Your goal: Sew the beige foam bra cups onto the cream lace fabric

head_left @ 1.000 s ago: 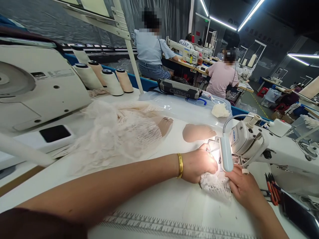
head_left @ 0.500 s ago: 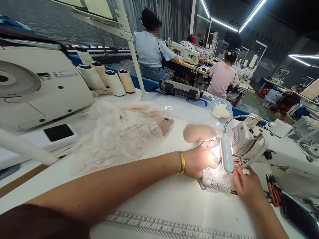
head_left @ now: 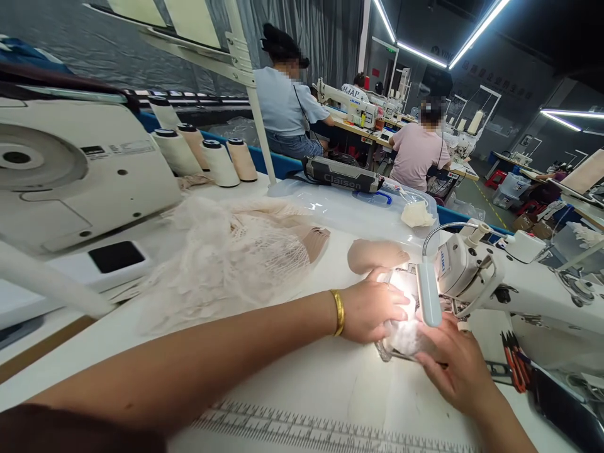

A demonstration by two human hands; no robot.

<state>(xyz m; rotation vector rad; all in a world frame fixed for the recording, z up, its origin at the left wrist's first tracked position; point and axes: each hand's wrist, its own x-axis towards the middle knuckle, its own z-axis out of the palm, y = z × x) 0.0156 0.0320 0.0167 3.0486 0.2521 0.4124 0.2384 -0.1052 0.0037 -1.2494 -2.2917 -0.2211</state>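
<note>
Beside one lamp [head_left: 428, 296], two open hands [head_left: 372, 308] [head_left: 457, 358] touch one white cloth [head_left: 406, 337].

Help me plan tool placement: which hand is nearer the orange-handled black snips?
Right. The right hand lies left of the orange-handled snips, not touching; the left hand is farther left.

The person's left forearm [head_left: 212, 355], which is bare, stretches long and slanting from the lower left, and at its end the left hand [head_left: 370, 308] lies with its back upward, the wrist almost straight, the fingers lightly bent, spread and pointing to the right. The right forearm [head_left: 504, 418] comes shorter from the lower right, and the right hand [head_left: 457, 362] leans toward the other, near to it, with its thumb standing away from the fingers, whose tips I cannot see completely.
</note>
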